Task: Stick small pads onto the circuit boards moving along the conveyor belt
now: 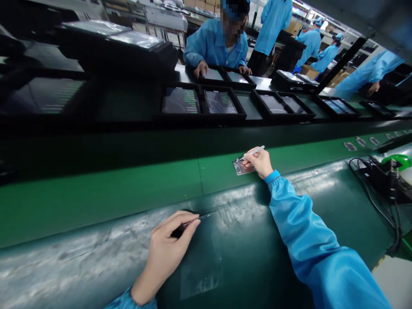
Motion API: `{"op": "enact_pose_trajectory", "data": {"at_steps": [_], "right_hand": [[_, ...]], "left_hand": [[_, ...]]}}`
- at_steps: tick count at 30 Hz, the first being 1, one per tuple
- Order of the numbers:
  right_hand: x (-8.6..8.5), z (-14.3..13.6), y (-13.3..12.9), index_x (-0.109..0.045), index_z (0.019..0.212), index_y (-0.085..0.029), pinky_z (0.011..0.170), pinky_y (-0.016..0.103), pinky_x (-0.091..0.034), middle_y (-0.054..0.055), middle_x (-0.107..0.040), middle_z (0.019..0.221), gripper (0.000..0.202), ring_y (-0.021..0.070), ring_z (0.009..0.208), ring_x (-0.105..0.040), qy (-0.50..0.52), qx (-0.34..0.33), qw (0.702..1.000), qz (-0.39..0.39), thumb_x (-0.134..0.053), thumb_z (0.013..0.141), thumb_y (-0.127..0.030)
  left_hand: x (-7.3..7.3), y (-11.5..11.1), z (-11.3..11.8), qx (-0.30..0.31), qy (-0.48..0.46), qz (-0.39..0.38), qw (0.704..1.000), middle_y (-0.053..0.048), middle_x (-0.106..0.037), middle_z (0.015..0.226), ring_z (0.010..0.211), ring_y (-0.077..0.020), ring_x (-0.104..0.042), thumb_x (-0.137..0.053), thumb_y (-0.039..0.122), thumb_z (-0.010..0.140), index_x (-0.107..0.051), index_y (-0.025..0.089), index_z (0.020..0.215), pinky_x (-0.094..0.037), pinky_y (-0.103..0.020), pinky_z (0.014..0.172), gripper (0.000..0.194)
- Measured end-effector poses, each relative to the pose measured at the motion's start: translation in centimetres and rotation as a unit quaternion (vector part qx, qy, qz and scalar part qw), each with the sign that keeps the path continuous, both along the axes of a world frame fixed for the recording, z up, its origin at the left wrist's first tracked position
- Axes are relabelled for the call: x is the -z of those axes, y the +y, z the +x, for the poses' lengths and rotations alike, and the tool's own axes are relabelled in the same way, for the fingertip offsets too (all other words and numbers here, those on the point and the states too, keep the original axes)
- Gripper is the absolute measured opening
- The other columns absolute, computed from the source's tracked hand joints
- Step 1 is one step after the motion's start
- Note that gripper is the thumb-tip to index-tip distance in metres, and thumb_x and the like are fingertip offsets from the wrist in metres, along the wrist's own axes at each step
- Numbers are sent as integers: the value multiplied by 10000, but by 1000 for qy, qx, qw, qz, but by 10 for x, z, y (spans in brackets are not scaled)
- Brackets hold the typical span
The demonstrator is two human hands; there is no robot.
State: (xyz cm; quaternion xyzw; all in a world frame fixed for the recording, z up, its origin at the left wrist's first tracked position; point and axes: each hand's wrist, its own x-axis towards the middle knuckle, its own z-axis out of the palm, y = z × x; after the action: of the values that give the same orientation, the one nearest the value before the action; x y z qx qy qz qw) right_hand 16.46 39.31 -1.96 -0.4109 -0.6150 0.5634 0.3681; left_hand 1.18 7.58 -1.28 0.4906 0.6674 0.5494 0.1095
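Note:
In the lower middle, my left hand (172,242) is closed, thumb and fingertips pinching the upper edge of a clear plastic film (202,270). The see-through sheet hangs below the fingers, over the dark green worktop. Further out, my right hand (259,163) is closed around light-coloured tweezers (257,150), whose back end sticks up past the knuckles. Their tip points down at the upper left part of a small circuit board (238,168). That board lies flat on the green conveyor belt (167,180), its right side partly hidden by my hand.
Black trays (240,112) with flat panels line the far side of the belt. A co-worker (209,43) handles another tray there. More circuit boards (349,146) lie along the belt at right. Cables (367,184) and a green round object (397,161) sit at the right edge.

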Motion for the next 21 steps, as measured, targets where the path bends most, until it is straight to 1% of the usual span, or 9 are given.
{"op": "enact_pose_trajectory", "data": {"at_steps": [6, 9, 11, 15, 18, 19, 20, 21], "right_hand": [[0, 5, 2, -577, 806, -177, 482, 229, -570, 25, -687, 592, 351, 165, 540, -691, -6, -1, 1000, 16, -829, 655, -370], [-1, 9, -1, -573, 825, -184, 493, 244, -564, 24, -692, 607, 368, 175, 547, -692, -12, -5, 1000, 25, -829, 665, -394], [0, 12, -6, -584, 832, -190, 507, 254, -559, 19, -691, 628, 341, 175, 556, -688, -30, -9, 998, 50, -810, 691, -403], [-1, 21, -15, -636, 811, -198, 584, 280, -564, 27, -699, 715, 195, 185, 642, -690, -98, -16, 982, 162, -730, 777, -366], [-9, 27, -17, -654, 847, -206, 680, 319, -574, 41, -704, 791, 168, 202, 709, -687, -124, -10, 968, 219, -668, 848, -374], [-12, 28, -17, -659, 862, -206, 738, 336, -573, 53, -705, 830, 170, 210, 753, -685, -135, -7, 958, 254, -621, 886, -370], [-16, 30, -16, -670, 878, -203, 804, 352, -562, 68, -703, 873, 186, 220, 814, -679, -152, -11, 942, 300, -560, 922, -346], [-19, 31, -15, -687, 900, -195, 864, 364, -542, 85, -698, 914, 220, 231, 881, -666, -178, -24, 918, 353, -498, 942, -298]], "left_hand": [[-3, 2, 0, -7, 9, 0, 1000, -7, -769, 789, 656, -161, -719, -717, 245, 862, -764, 234, 793, -611, -257, 649, 84], [-4, 2, -1, -7, 12, 1, 1000, -9, -772, 783, 645, -162, -718, -711, 246, 863, -765, 235, 788, -614, -258, 640, 93], [-3, 2, -2, -9, 13, 3, 1000, -8, -774, 785, 650, -162, -721, -718, 246, 858, -768, 236, 792, -613, -253, 636, 84], [0, 1, -3, -7, 9, 3, 1000, -4, -778, 803, 668, -160, -728, -727, 243, 854, -772, 240, 804, -612, -246, 646, 68], [0, 1, -2, -3, 7, 4, 1000, 1, -774, 808, 671, -157, -725, -730, 242, 855, -772, 245, 806, -610, -248, 658, 64], [0, 1, -2, -3, 6, 4, 1000, 2, -773, 807, 669, -157, -723, -731, 243, 854, -772, 246, 807, -610, -249, 661, 62], [-1, 1, -2, -3, 5, 3, 1000, 2, -773, 807, 668, -157, -722, -732, 243, 854, -772, 246, 808, -609, -250, 661, 61], [-1, 1, -1, -4, 4, 3, 1000, 2, -773, 805, 666, -156, -721, -731, 241, 854, -771, 245, 808, -608, -249, 657, 61]]}}
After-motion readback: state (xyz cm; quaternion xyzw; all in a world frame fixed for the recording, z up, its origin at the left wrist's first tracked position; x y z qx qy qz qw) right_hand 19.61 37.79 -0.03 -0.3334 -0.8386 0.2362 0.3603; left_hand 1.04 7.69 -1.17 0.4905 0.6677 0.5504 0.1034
